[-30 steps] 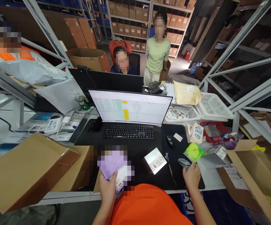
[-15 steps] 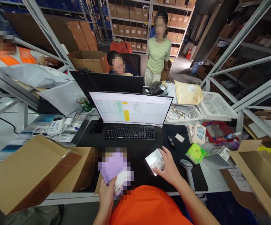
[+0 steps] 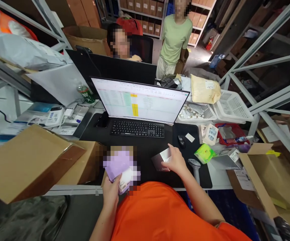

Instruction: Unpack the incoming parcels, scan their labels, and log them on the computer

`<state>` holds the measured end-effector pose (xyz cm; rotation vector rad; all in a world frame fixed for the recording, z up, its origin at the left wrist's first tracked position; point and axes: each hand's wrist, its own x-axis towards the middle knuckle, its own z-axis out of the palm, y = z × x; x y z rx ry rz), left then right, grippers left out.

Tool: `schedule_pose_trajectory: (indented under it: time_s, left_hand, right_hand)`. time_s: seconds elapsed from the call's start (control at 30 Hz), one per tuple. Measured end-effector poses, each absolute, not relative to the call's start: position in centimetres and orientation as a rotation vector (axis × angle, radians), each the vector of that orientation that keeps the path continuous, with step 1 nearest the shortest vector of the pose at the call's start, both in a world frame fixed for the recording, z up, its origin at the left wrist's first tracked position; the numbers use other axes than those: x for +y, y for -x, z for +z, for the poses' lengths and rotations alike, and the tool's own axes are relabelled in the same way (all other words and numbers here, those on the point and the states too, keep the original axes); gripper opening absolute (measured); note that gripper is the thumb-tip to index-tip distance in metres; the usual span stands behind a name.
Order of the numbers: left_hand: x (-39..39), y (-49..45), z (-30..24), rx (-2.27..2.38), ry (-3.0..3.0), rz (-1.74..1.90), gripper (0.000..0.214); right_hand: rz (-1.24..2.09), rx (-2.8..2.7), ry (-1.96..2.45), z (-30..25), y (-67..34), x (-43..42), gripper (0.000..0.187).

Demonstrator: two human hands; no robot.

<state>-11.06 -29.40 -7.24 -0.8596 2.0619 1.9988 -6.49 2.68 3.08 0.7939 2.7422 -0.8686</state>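
Gripping a small box (image 3: pixel 159 162) between thumb and fingers, the right hand (image 3: pixel 174 160) has it over the black mat (image 3: pixel 145 145), near the bench's (image 3: pixel 217 177) front edge; a dark and a pale face show, but whether it is lifted I cannot tell. The left hand (image 3: pixel 111 190), to its left, grasps a purple packet (image 3: pixel 117 164) and a white labelled item (image 3: pixel 127 177), thumb on top, probably to pin them together. The scanner (image 3: pixel 195 167) lies toward the front edge, apparently for easy reach. Behind, the keyboard (image 3: pixel 137 129) sits before the monitor (image 3: pixel 142 100), presumably for typing while reading. Leftward, a carton (image 3: pixel 26 160) juts past the front edge.
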Motion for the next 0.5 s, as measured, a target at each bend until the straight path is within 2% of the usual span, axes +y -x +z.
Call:
schedule_pose_trajectory:
  time_s: [0.1,0.17,0.23,0.33,0.43,0.5]
  left_hand:
    - [-29.3,10.9,-7.0,1.865,0.911,2.062,0.049]
    - [-29.2,10.9,-6.7,1.759,0.921,2.085,0.042]
    - [-29.1,10.9,-6.4,1.542,0.942,2.114,0.034]
    - [-28.7,11.1,-6.0,1.117,1.002,2.181,0.034]
    - [-27.8,11.6,-5.8,0.934,1.009,2.215,0.039]
    - [-27.2,12.2,-5.9,0.924,0.975,2.176,0.042]
  right_hand:
    - [-1.232,2.718,-0.942,2.9,4.7,5.6,0.104]
    - [-1.613,2.584,-1.084,2.6,3.2,6.9,0.101]
    - [-2.094,2.246,-1.212,2.2,1.7,7.5,0.095]
    - [-2.681,1.567,-1.237,1.6,-0.1,6.9,0.072]
    - [-2.889,0.951,-1.183,1.3,-1.5,5.3,0.047]
    - [-2.901,0.607,-1.133,1.2,-2.5,4.1,0.045]
